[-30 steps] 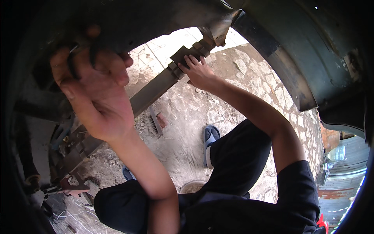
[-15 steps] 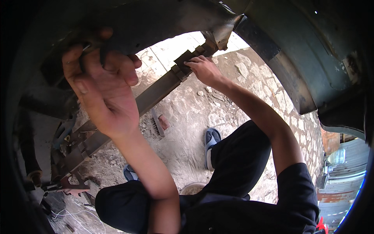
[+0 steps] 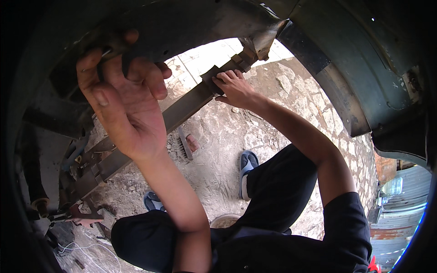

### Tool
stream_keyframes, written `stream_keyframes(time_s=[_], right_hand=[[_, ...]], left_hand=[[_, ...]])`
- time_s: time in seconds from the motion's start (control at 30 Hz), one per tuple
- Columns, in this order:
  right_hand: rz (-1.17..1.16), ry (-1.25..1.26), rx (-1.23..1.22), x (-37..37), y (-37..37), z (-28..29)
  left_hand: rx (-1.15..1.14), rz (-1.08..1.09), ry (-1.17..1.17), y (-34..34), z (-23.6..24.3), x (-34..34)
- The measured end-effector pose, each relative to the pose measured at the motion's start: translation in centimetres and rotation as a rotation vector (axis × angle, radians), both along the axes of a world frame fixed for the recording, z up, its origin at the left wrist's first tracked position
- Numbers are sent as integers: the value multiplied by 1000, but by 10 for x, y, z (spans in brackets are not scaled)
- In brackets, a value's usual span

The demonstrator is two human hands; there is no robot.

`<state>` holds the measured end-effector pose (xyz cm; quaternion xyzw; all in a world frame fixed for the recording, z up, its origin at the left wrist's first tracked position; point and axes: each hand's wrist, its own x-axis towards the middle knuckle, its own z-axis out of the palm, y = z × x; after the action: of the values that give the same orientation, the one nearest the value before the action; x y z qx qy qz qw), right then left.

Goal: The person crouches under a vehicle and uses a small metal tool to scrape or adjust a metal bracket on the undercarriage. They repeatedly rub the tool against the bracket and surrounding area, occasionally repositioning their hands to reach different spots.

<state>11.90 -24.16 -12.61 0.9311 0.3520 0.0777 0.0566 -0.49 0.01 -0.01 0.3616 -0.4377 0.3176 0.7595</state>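
Observation:
A leaf spring [image 3: 189,103], a long dark bar with bands around it, runs from the lower left to a metal bracket [image 3: 260,45] at the top. My right hand [image 3: 234,88] grips it by a dark block near that bracket, fingers bent over the top and thumb below. At the upper left my left hand [image 3: 132,107] is raised, palm showing, beneath a dark curved metal panel [image 3: 200,22]. Its fingers are bent but apart. Beside its fingertips shows a small shiny metal piece [image 3: 106,52]; some of the fingers are partly hidden in shadow.
A wire brush [image 3: 185,143] lies on the dusty ground by a reddish brick piece [image 3: 193,143]. Greenish body panels [image 3: 355,59] close in on the right. Below left are dark mechanical parts [image 3: 84,214] and a white cable [image 3: 98,248]. My slippered foot [image 3: 248,166] stands near the middle.
My right hand has slid slightly down the leaf spring, and its fingers now bend over it with the thumb apart. The left hand stays almost in place. The view has shifted a little.

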Motion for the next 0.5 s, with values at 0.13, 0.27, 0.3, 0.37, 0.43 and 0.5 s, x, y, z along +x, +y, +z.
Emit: stream_keyframes(time_s=[0.13,0.27,0.3,0.37,0.43,0.5], right_hand=[[11,-24,-44,4,0,-7],[-12,-39,-100,4,-4,-12],[-13,-55,-106,4,-6,-12],[-40,-23,-136,9,-7,-14],[-87,22,-142,5,6,-10],[-103,78,-193,-6,6,-2]], left_hand=[[2,16,4,1,0,0],[-11,18,17,-3,2,-1],[-16,23,22,-5,1,-1],[-22,54,30,-5,1,0],[-14,68,33,-2,1,-1],[-18,44,30,-2,0,-3]])
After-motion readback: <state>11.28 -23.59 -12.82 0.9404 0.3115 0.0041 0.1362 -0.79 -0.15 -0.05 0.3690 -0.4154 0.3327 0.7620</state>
